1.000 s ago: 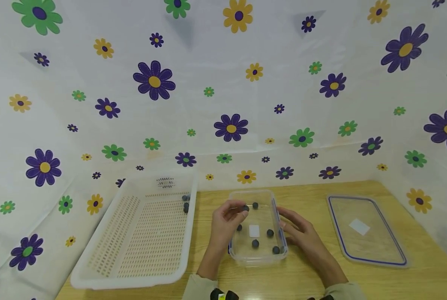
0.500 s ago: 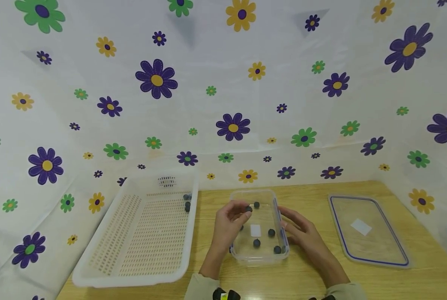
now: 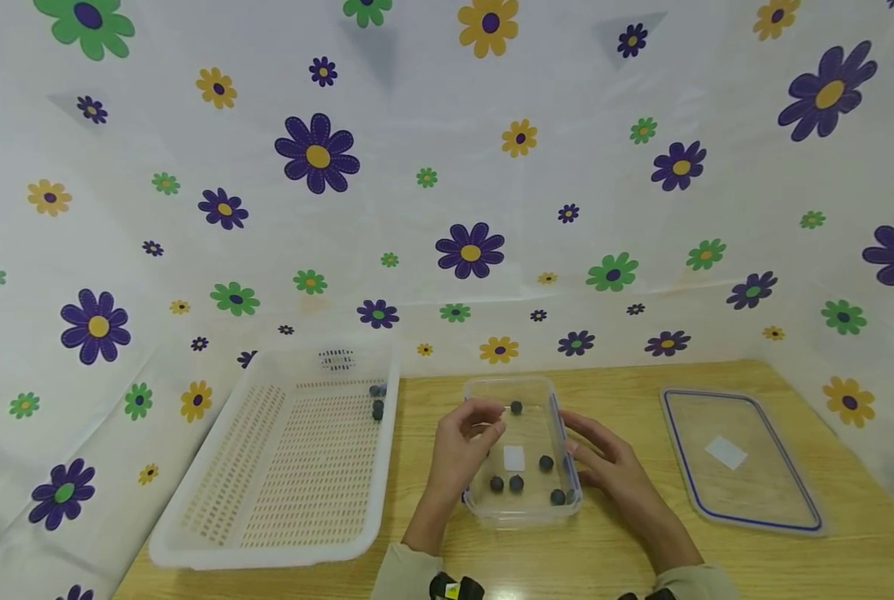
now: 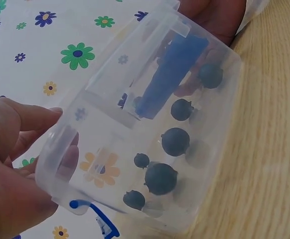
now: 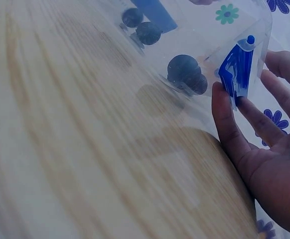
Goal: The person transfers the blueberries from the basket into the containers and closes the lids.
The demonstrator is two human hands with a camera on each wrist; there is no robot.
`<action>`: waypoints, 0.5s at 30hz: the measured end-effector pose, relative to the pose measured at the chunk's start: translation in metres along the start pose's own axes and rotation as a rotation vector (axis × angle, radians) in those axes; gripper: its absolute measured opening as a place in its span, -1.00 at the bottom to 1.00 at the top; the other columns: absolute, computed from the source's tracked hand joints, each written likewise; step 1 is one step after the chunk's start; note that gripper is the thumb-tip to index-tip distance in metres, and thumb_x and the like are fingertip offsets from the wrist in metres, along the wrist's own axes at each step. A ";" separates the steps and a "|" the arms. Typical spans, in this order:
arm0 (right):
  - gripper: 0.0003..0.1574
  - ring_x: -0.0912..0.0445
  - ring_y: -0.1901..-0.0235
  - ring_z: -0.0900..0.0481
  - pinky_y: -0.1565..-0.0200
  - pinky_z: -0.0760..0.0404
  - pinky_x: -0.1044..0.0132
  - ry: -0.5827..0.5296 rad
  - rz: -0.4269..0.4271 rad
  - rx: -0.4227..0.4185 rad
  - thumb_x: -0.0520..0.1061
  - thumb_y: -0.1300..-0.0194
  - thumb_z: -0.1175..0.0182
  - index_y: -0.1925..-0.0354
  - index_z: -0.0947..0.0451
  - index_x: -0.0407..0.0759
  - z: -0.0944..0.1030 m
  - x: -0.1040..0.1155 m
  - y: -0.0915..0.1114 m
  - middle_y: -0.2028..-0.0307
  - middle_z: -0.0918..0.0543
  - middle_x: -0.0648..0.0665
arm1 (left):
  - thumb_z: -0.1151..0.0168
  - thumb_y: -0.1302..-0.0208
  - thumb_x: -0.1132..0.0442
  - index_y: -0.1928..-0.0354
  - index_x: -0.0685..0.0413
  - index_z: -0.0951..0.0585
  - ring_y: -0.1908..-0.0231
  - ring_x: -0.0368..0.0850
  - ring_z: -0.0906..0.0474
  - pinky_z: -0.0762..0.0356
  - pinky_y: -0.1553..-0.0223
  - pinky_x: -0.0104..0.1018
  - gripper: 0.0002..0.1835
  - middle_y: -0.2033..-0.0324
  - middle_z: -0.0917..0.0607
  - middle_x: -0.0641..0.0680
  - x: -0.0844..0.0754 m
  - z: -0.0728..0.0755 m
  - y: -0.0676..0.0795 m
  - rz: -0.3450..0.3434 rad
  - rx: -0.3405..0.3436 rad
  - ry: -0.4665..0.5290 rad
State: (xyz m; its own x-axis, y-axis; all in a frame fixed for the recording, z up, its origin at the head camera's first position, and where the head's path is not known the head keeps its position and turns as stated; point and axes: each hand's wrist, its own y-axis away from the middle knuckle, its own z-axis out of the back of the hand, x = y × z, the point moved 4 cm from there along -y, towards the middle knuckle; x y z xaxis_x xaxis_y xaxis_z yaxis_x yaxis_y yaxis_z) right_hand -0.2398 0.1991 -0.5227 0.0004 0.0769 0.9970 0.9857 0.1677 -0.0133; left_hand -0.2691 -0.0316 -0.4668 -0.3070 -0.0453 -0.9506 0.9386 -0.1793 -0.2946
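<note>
A clear plastic food container (image 3: pixel 525 523) holds several loose blueberries (image 3: pixel 516 483). My left hand (image 3: pixel 457 450) reaches over its left rim, fingers bent toward the thumb with a gap between them and nothing held. In the left wrist view, that hand's fingertips are right at the container's rim (image 4: pixel 48 159). My right hand (image 3: pixel 613 467) rests its fingertips against the right side. The right wrist view shows its fingers loosely spread by the blue locking clip (image 5: pixel 237 69). More blueberries (image 3: pixel 377 408) lie in the far right corner of a white plastic basket (image 3: pixel 267 558).
The container lid (image 3: pixel 746 467), with its blue seal and a white label, lies flat on the wooden table (image 3: pixel 611 575) to the right. Behind the table hangs a flower-patterned white cloth (image 3: pixel 402 233). The basket stands close on the left.
The blueberry that my left fingers pinched is let go and lies in the near left part of the container. My right hand stays at the container's side; the view shifts slightly.
</note>
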 end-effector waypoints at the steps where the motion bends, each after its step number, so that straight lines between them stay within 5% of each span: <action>1: -0.33 -0.13 -0.19 -0.58 0.02 -0.71 -0.01 0.000 0.000 0.000 -0.05 -0.58 -0.13 -0.53 -0.26 -0.12 0.001 0.000 0.000 -0.52 -0.23 -0.24 | -0.31 -0.33 0.50 0.03 0.32 -0.68 0.04 0.13 -0.66 -0.64 -0.06 -0.14 -0.81 0.08 -0.71 0.30 0.000 -0.001 0.000 0.000 0.003 0.001; 8: -0.33 -0.14 -0.23 -0.54 -0.01 -0.70 0.00 0.004 -0.008 -0.008 -0.04 -0.57 -0.13 -0.53 -0.26 -0.12 0.005 0.002 0.003 -0.53 -0.22 -0.22 | -0.30 -0.39 0.41 0.01 0.27 -0.68 -0.02 0.11 -0.66 -0.62 -0.02 -0.28 -0.82 0.03 -0.71 0.29 -0.011 -0.002 0.000 0.020 0.042 -0.014; 15: -0.35 -0.20 -0.25 -0.51 -0.02 -0.69 0.01 0.002 0.006 -0.008 -0.06 -0.58 -0.13 -0.52 -0.28 -0.13 0.002 0.003 0.000 -0.52 -0.24 -0.22 | -0.30 -0.41 0.39 -0.01 0.26 -0.68 -0.03 0.11 -0.65 -0.61 0.02 -0.37 -0.81 0.04 -0.73 0.20 -0.045 0.015 0.002 0.007 0.039 -0.025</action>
State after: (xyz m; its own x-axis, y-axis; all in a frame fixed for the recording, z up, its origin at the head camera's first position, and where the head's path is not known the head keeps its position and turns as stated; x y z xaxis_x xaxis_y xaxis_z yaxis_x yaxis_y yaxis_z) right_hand -0.2402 0.2015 -0.5203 0.0065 0.0764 0.9971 0.9870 0.1595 -0.0187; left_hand -0.2555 -0.0447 -0.4234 -0.3046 -0.0710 -0.9498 0.9341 -0.2175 -0.2832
